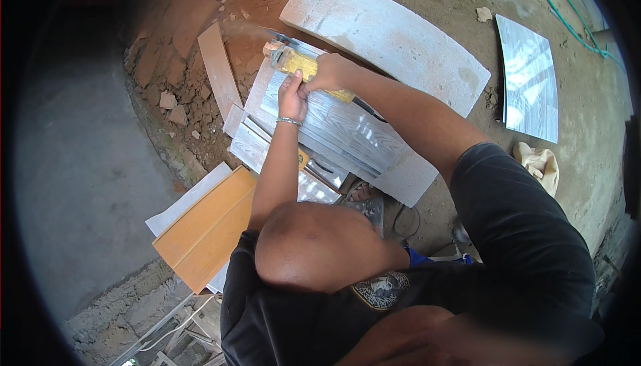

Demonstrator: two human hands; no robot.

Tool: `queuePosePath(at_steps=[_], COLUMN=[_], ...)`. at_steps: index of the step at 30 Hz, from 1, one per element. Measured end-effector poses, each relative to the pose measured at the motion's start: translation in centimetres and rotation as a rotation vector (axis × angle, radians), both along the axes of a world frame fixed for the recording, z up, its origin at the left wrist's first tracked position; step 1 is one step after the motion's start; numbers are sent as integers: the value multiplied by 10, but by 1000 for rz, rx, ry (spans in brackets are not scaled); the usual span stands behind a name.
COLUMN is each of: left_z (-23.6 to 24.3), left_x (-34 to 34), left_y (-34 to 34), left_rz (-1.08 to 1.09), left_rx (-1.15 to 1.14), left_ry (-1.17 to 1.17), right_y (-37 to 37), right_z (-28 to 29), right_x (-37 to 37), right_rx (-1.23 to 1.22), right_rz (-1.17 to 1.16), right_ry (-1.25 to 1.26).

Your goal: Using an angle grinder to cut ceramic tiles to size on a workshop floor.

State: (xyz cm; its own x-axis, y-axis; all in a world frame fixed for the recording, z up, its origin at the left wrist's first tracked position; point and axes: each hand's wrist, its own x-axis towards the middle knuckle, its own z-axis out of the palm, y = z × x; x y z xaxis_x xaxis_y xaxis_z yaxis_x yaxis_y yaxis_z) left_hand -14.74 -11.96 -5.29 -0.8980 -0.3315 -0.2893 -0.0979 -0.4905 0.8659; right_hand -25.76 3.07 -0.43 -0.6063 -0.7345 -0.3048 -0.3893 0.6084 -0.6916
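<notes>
A yellow angle grinder (298, 64) lies across the far end of a stack of grey wood-grain tile planks (347, 129). My right hand (332, 72) is wrapped round its body from the right. My left hand (294, 99), with a bracelet at the wrist, grips its underside, thumb up along the yellow casing. The grinder's head points to the far left, over the edge of the planks, where a faint dust haze hangs. Its disc is barely visible. A pale slab (410, 176) lies beneath the planks.
A long pale block (387, 32) lies just beyond the planks. Glossy grey tiles (529, 79) rest at the right, near a green hose (567, 22). Orange-brown boards (207, 222) lie at near left, and broken rubble (177, 114) covers the soil beside the concrete floor (100, 166).
</notes>
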Motion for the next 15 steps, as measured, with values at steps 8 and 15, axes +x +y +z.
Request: queuePosePath(at_steps=[8,15], left_z=[1,5], left_x=[3,14], left_y=[9,8], left_rz=[-22,42], left_rx=[8,-176], left_ry=[12,-180], right_y=[10,8], right_z=[1,6], right_x=[3,5], right_rx=[-24,-9], right_rz=[-28,-8], right_ry=[-38,-47])
